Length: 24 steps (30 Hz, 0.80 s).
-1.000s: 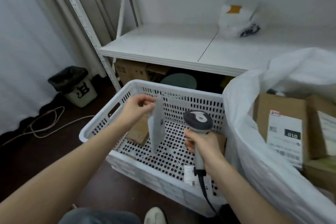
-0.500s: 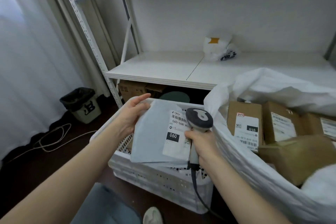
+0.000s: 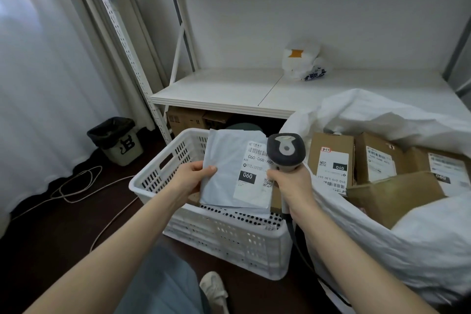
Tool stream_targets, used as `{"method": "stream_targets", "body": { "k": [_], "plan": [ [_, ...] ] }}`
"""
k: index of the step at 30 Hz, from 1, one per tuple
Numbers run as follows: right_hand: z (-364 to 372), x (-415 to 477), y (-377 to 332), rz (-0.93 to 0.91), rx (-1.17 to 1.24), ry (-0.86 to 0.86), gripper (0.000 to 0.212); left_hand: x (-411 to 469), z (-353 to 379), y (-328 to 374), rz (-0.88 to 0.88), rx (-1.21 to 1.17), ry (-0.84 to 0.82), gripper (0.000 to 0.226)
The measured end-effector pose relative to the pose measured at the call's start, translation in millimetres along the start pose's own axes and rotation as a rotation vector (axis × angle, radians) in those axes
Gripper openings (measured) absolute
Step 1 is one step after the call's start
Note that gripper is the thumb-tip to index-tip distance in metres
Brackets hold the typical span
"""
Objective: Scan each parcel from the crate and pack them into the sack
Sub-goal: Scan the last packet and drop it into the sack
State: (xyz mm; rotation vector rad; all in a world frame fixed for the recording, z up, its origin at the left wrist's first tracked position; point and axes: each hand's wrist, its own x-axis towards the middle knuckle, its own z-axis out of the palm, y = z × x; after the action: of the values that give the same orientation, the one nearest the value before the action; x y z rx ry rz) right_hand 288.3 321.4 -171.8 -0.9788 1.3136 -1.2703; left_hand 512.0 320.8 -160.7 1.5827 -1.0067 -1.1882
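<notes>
Left grip (image 3: 192,178) is pinching the flat grey mailer (image 3: 224,160) by its left edge, likely light, floppy and slick, while right grip (image 3: 293,183) is clamping round the scanner (image 3: 286,151).

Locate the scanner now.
Head view, centre-right: the scanner sits in the right hand above the white crate, its head at the grey mailer, just left of the sack.

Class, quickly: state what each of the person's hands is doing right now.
Left hand: holding the flat pale-grey plastic mailer parcel by its left edge.
Right hand: gripping the dark-grey-headed handheld barcode scanner by its handle.
</notes>
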Motion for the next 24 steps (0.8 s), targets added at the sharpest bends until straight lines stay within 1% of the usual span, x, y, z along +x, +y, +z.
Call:
{"method": "stream_targets", "body": {
  "k": [3, 5, 8, 13, 16, 21, 24],
  "plan": [
    [-11, -14, -3, -0.008, 0.009, 0.015, 0.022, -1, 1, -5, 0.037, -0.034, 0.057, 0.009],
    [-17, -27, -1, 0.049, 0.080, -0.033, 0.015, -1, 2, -12, 0.049, -0.073, 0.086, 0.009],
    [-21, -46, 3, 0.133, 0.120, -0.111, 0.018, -2, 7, -22, 0.045, -0.117, 0.123, 0.007],
    [-17, -69, 6, 0.215, 0.168, -0.131, 0.020, 2, 11, -37, 0.026, -0.162, 0.173, 0.004],
    [-13, -76, 5, 0.218, 0.168, -0.152, 0.018, 3, 15, -43, 0.032, -0.192, 0.197, 0.007],
    [-9, -77, 4, 0.201, 0.132, -0.149, 0.024, 3, 19, -48, 0.030, -0.213, 0.218, 0.014],
    [-8, -76, 3, 0.191, 0.111, -0.149, 0.023, 5, 21, -51, 0.027, -0.219, 0.215, 0.012]
  ]
}}
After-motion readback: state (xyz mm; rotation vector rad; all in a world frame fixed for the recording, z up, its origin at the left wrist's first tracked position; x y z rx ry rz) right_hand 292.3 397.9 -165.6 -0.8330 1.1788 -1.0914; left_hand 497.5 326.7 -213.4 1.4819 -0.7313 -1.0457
